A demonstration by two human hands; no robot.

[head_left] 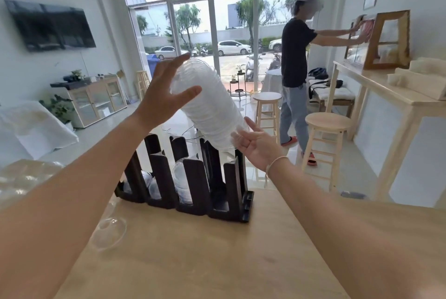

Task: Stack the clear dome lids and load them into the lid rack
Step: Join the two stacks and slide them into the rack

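Right now the stack of clear dome lids (207,108) hangs tilted above the black lid rack (190,178), its lower end just over the rack's rightmost slot, upper end leaning away to the left. Left hand (164,96) steadies the upper part w/ fingers nearly straight and spread, thumb laid across the side. Right hand (255,146) cups the bottom end, fingers loosely open, tips touching the rim; no tight grip visible. Step in hand looks like loading. Next move prob. needs the stack brought upright and lowered between the slot's posts. Other slots already hold some lids. A loose lid (109,233) lies on the wooden table (193,262) left of the rack.
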